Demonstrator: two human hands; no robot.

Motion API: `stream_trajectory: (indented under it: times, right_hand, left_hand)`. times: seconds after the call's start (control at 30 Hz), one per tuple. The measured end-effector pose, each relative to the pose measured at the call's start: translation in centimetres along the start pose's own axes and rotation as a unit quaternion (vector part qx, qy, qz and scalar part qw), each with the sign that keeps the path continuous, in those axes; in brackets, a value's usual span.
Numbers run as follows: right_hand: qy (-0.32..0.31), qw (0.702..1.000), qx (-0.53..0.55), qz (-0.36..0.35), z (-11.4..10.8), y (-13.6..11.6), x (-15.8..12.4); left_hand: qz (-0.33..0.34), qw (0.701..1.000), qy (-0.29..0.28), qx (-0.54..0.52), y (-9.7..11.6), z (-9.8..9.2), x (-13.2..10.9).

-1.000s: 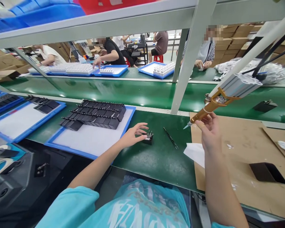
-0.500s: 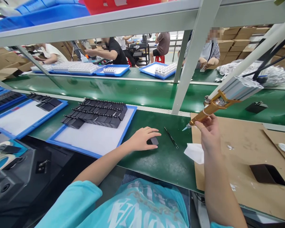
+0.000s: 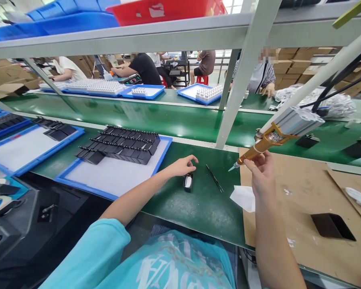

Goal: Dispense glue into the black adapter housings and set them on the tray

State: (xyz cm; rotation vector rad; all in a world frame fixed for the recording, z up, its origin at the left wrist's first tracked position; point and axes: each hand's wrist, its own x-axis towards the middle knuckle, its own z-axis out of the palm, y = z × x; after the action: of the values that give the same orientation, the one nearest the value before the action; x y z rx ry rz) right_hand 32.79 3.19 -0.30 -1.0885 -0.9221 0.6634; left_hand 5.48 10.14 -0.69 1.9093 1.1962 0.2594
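My left hand [image 3: 183, 166] is at the far end of a small black case [image 3: 188, 183] on the green bench, its bent fingers and thumb on that end. The case's open side faces up and shows something white inside. My right hand [image 3: 263, 172] grips the lower part of a gold-coloured glue dispenser [image 3: 254, 152] between thumb and fingers. Its pale blue nozzle tip [image 3: 232, 167] points down and left, above the bench. Between the hands lie dark tweezers [image 3: 214, 178]. A white sheet of paper [image 3: 243, 198] is beside my right wrist.
At left, a blue-rimmed tray [image 3: 108, 184] bears rows of black cases [image 3: 123, 143]; another tray [image 3: 18, 150] stands beyond it. Cardboard [image 3: 291, 208] covers the right side, with a black sleeve [image 3: 332, 225] on it. A shelf post [image 3: 236, 96] rises behind the bench. Several co-workers sit across.
The small black case has turned so that its white-filled open side shows. My left hand has shifted to its far end, its fingers more bent. My right hand stays on the dispenser.
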Motion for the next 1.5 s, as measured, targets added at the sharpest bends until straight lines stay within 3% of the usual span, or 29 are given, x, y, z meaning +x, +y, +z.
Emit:
stream_trajectory:
  times: [0.27, 0.37, 0.43, 0.57, 0.77, 0.93, 1.1, 1.27, 1.5]
  right_hand:
    - [-0.003, 1.000, 0.006, -0.006, 0.2, 0.1, -0.2]
    - [-0.004, 1.000, 0.004, -0.007, 0.3, 0.1, -0.2]
    - [-0.005, 1.000, 0.009, -0.006, 0.3, 0.1, -0.3]
    - [-0.009, 1.000, 0.013, -0.004, 0.4, 0.0, -0.4]
    - [-0.011, 1.000, 0.021, -0.005, 0.4, -0.1, -0.3]
    - [-0.004, 0.999, 0.040, -0.002, 1.0, 0.0, -0.5]
    - [-0.029, 0.996, 0.088, 0.012, 3.8, -1.0, -1.6]
    - [-0.057, 0.988, 0.137, 0.031, 7.5, -2.4, -4.1]
    - [-0.101, 0.971, 0.216, 0.000, 12.4, -3.3, -7.0]
  left_hand:
    - [0.063, 0.995, 0.075, 0.023, -0.5, 0.5, -4.8]
    - [0.055, 0.995, 0.073, 0.031, -1.3, 1.9, -7.0]
    - [0.036, 0.994, 0.105, 0.021, -1.7, 3.2, -7.8]
    - [0.025, 0.983, 0.182, 0.003, -1.8, 5.0, -7.4]
    - [0.038, 0.989, 0.121, -0.073, -2.3, 4.4, -5.4]
    - [-0.020, 0.984, 0.176, 0.006, -2.2, 5.1, -5.9]
    - [-0.038, 0.978, 0.197, 0.062, -2.1, 5.9, -6.6]
    - [-0.003, 0.974, 0.225, 0.010, -2.2, 6.5, -7.6]
    - [-0.020, 0.965, 0.252, 0.064, -2.7, 6.2, -8.9]
